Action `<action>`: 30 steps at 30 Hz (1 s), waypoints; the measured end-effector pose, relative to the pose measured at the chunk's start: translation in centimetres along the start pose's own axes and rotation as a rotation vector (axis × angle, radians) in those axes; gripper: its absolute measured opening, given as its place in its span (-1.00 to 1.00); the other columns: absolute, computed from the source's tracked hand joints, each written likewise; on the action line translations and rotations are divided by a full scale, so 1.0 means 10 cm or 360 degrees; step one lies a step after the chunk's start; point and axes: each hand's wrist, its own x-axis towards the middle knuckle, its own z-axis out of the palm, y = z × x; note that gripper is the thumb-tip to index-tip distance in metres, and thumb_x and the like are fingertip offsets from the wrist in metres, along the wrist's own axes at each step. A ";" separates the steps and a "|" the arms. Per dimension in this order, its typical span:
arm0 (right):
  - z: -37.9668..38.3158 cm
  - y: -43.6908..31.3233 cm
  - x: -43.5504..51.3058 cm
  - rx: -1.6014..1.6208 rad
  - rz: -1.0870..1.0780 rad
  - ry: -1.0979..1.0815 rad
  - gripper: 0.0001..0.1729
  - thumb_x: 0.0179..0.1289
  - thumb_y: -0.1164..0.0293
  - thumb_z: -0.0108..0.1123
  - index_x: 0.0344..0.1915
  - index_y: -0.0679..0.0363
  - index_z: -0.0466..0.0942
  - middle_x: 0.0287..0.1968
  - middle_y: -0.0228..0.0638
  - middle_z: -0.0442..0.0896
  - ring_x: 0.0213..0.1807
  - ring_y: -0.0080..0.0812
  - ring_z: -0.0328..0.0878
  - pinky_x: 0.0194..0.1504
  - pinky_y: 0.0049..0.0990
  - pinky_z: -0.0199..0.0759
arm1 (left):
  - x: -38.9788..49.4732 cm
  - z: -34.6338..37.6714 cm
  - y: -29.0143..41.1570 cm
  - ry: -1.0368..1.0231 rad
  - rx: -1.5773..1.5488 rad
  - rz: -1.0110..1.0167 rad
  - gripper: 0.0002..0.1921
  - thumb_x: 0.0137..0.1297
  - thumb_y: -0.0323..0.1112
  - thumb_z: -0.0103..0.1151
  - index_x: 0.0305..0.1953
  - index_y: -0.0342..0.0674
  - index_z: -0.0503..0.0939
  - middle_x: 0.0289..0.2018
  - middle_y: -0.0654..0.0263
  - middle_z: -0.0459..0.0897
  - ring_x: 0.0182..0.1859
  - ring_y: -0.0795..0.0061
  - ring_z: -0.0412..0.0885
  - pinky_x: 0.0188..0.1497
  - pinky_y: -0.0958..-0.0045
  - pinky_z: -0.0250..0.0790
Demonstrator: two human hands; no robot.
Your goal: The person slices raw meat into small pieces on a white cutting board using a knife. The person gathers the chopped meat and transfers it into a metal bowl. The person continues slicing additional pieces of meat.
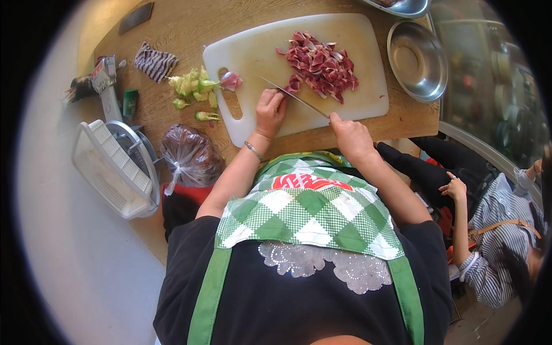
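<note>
A white plastic cutting board (258, 51) with a handle slot lies on the wooden table. My right hand (352, 137) is closed on the handle of a knife (302, 101), whose thin blade points up and left across the board. Beside the blade, my left hand (271, 110) rests with curled fingers on the board; whether it holds a small piece is hidden. A small piece of meat (294, 83) lies just beyond the blade, next to a heap of sliced red meat (320, 62). An uncut round piece of meat (231, 81) sits by the slot.
Green vegetable trimmings (194, 86), a striped cloth (155, 61) and a green container (130, 102) lie to the left. A tied plastic bag (192, 155) and white baskets (114, 168) are nearer. A steel bowl (417, 60) stands right; another person (496, 233) is at the right.
</note>
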 end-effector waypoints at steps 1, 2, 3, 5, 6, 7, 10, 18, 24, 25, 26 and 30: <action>0.03 -0.01 0.01 0.0002 0.0003 0.0014 -0.78 0.21 0.56 -0.02 -0.12 0.23 0.37 -0.48 0.00 0.62 -0.39 0.07 0.63 -0.36 -0.05 0.49 | 0.00 0.01 0.00 0.0002 -0.0020 0.0015 -0.84 0.06 -0.62 0.23 -0.28 -0.29 0.58 -0.29 0.16 0.59 -0.21 0.17 0.55 -0.15 0.30 0.44; 0.05 -0.04 0.04 0.0007 -0.0038 0.0129 -0.79 0.21 0.56 -0.02 -0.13 0.23 0.37 -0.48 0.00 0.62 -0.39 0.07 0.63 -0.37 -0.05 0.49 | 0.00 0.01 0.00 -0.0006 -0.0035 0.0002 -0.83 0.05 -0.61 0.22 -0.29 -0.29 0.57 -0.28 0.15 0.58 -0.21 0.14 0.54 -0.14 0.27 0.43; 0.07 -0.07 0.09 0.0014 -0.0002 0.0030 -0.81 0.19 0.57 -0.01 -0.16 0.24 0.36 -0.49 -0.01 0.63 -0.39 0.06 0.64 -0.38 -0.06 0.50 | -0.01 0.02 0.00 -0.0010 -0.0052 -0.0003 -0.82 0.04 -0.61 0.21 -0.29 -0.29 0.56 -0.28 0.14 0.58 -0.20 0.11 0.52 -0.13 0.24 0.43; 0.07 -0.18 0.23 -0.0029 0.0072 -0.0044 -0.85 0.15 0.58 0.01 -0.24 0.26 0.36 -0.50 -0.02 0.63 -0.40 0.06 0.65 -0.40 -0.09 0.54 | -0.01 0.02 0.00 -0.0001 -0.0031 -0.0015 -0.82 0.04 -0.61 0.20 -0.29 -0.28 0.56 -0.28 0.14 0.58 -0.20 0.12 0.53 -0.13 0.24 0.42; 0.08 -0.25 0.36 0.0043 -0.0041 0.0096 -0.85 0.16 0.58 0.00 -0.23 0.26 0.36 -0.50 -0.02 0.63 -0.40 0.06 0.65 -0.40 -0.09 0.53 | -0.01 0.02 0.00 -0.0007 -0.0020 -0.0034 -0.82 0.04 -0.61 0.20 -0.29 -0.28 0.56 -0.28 0.14 0.58 -0.20 0.12 0.53 -0.13 0.25 0.42; 0.10 -0.32 0.49 0.0055 -0.0069 0.0144 -0.85 0.16 0.58 0.00 -0.23 0.25 0.36 -0.50 -0.02 0.63 -0.40 0.06 0.65 -0.40 -0.08 0.53 | -0.01 0.02 0.00 -0.0003 -0.0007 -0.0017 -0.83 0.05 -0.60 0.22 -0.28 -0.27 0.58 -0.28 0.16 0.59 -0.21 0.14 0.54 -0.14 0.27 0.43; 0.09 -0.32 0.62 0.0103 -0.0159 0.0222 -0.85 0.18 0.55 -0.01 -0.20 0.24 0.37 -0.50 0.00 0.63 -0.39 0.09 0.64 -0.38 -0.05 0.53 | 0.01 0.00 0.00 0.0002 0.0034 0.0009 -0.85 0.08 -0.58 0.25 -0.28 -0.26 0.61 -0.28 0.18 0.61 -0.22 0.17 0.56 -0.18 0.30 0.44; 0.10 -0.20 0.49 0.0264 0.0073 0.0019 -0.86 0.28 0.44 0.04 -0.17 0.20 0.41 -0.43 0.12 0.62 -0.32 0.17 0.60 -0.29 0.05 0.47 | -0.02 0.05 -0.04 -0.0082 -0.0023 0.0045 -0.81 0.05 -0.55 0.26 -0.26 -0.25 0.59 -0.26 0.21 0.61 -0.21 0.18 0.57 -0.16 0.29 0.45; -0.12 -0.12 1.12 0.0444 -0.0144 0.0171 -0.79 0.33 0.37 0.12 -0.17 0.29 0.50 -0.36 0.12 0.60 -0.27 0.15 0.56 -0.28 -0.06 0.40 | 0.22 -0.25 -0.03 -0.0133 0.0070 0.0202 -0.77 0.08 -0.53 0.26 -0.18 -0.20 0.60 -0.22 0.21 0.60 -0.16 0.21 0.57 -0.11 0.28 0.46; -0.15 -0.03 1.02 0.0526 -0.0135 0.0265 -0.80 0.33 0.36 0.11 -0.19 0.28 0.49 -0.38 0.12 0.60 -0.27 0.16 0.57 -0.28 -0.03 0.40 | 0.28 -0.34 -0.05 -0.0068 0.0102 0.0208 -0.74 0.08 -0.53 0.26 -0.16 -0.20 0.59 -0.23 0.22 0.60 -0.15 0.21 0.56 -0.11 0.27 0.45; -0.17 0.06 0.90 0.0607 -0.0105 0.0312 -0.81 0.33 0.36 0.10 -0.20 0.27 0.48 -0.39 0.12 0.61 -0.28 0.17 0.57 -0.28 0.00 0.41 | 0.37 -0.49 -0.14 -0.0012 0.0319 0.0091 -0.70 0.09 -0.48 0.27 -0.10 -0.18 0.58 -0.23 0.20 0.58 -0.15 0.21 0.55 -0.09 0.26 0.44; -0.06 0.14 0.44 0.0668 -0.0098 0.0115 -0.82 0.33 0.35 0.10 -0.22 0.25 0.46 -0.41 0.17 0.59 -0.29 0.22 0.55 -0.30 0.03 0.40 | 0.55 -0.90 -0.47 -0.0198 0.0851 0.0024 -0.65 0.07 -0.39 0.28 -0.06 -0.14 0.53 -0.22 0.13 0.54 -0.18 0.16 0.52 -0.07 0.21 0.42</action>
